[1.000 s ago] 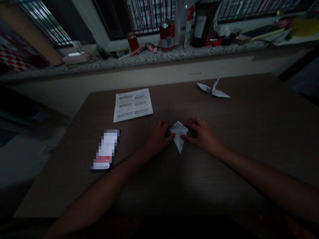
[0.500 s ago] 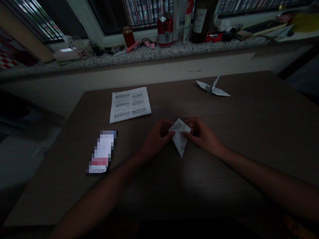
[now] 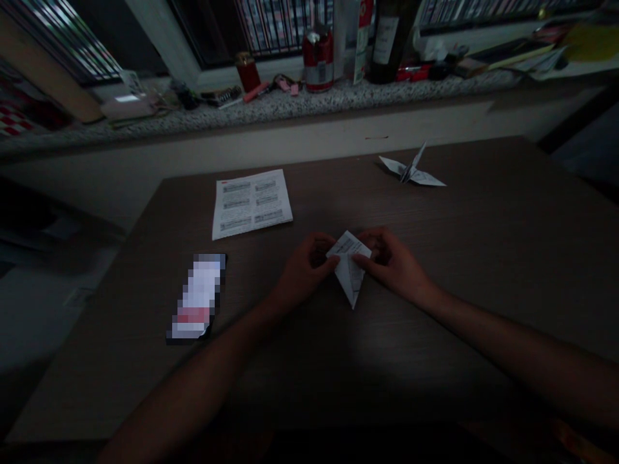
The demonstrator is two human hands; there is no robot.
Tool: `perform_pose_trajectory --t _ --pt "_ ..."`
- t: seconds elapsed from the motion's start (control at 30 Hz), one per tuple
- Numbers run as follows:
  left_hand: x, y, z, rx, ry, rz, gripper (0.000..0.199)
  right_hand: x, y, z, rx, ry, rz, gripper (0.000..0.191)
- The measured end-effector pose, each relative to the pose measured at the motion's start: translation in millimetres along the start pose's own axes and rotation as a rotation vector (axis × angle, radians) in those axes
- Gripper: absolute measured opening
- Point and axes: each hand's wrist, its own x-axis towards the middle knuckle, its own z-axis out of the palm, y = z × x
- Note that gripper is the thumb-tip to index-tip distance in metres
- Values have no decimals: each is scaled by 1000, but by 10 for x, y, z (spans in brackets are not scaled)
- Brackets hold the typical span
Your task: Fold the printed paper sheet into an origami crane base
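Observation:
Both hands hold a small kite-shaped piece of folded printed paper (image 3: 349, 274) above the dark wooden table (image 3: 300, 361), its long point towards me. My left hand (image 3: 309, 261) pinches the paper's left edge, thumb on top and fingers curled behind. On the opposite edge, my right hand (image 3: 387, 258) grips it the same way, its thumb pressing near the centre crease. The fingertips behind the paper are hidden. A finished paper crane (image 3: 411, 173) with spread wings rests at the table's back right.
A printed sheet (image 3: 252, 203) lies at the back left of the table. Closer to my left forearm is a phone (image 3: 198, 296) with a lit, blurred screen. Behind the table, a stone windowsill (image 3: 290, 106) carries a red can (image 3: 318, 61), a dark bottle (image 3: 385, 45) and a small jar (image 3: 248, 72).
Almost nothing differs. The view has shifted very slightly, and both hands keep the same hold on the folded paper.

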Motion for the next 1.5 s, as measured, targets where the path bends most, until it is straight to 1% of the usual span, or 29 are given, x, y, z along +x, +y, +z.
perform_pose_trajectory --t 0.1,0.17,0.2,0.27,0.37,0.47,0.57,0.63,0.7,0.8,0.87,0.93,1.0,1.07,1.1,1.17,1.27,1.37,1.5 --pt "12 -25 -11 43 47 1 27 -12 -39 -32 -106 83 -66 38" --pt "18 -31 -18 71 84 8 26 -28 -86 -58 -248 143 -144 31" --pt "19 -27 -21 81 104 11 25 -39 -114 -68 -317 152 -181 25" --pt "14 -6 -22 92 131 14 25 -64 -169 -74 -384 96 -230 19" --pt "-6 50 -8 85 115 11 25 -92 -220 -44 -331 0 -243 22" --pt "-30 103 19 22 38 10 30 -95 -218 0 -228 -46 -191 25" --pt "-51 131 32 -30 -33 15 35 -80 -178 28 -74 -90 -34 26" --pt "-61 134 30 -18 -64 13 36 -69 -151 34 25 -103 79 30" --pt "-68 125 26 10 -88 14 37 -59 -136 33 88 -96 136 34" --pt "-73 99 32 -24 -112 24 36 -43 -136 24 96 -62 143 33" --pt "-75 82 38 -74 -107 26 34 -33 -132 15 83 -59 138 27" --pt "-72 66 34 -42 -32 51 31 -24 -109 8 85 -62 141 20" --pt "-64 47 17 90 97 95 28 -18 -72 8 113 -54 162 17" --pt "-47 19 -4 208 200 126 33 -18 -36 14 163 -35 194 18" --pt "-38 3 -13 219 217 125 39 -20 -25 19 193 -29 208 18" --pt "-21 -25 -18 133 154 86 43 -28 -22 27 247 -35 229 18" --pt "-9 -35 0 22 27 8 36 -47 -58 35 280 -66 250 18" --pt "-15 -15 24 8 3 -36 29 -65 -112 38 276 -75 265 22" --pt "-32 -1 41 -23 -2 -54 26 -73 -175 38 244 -66 243 26"
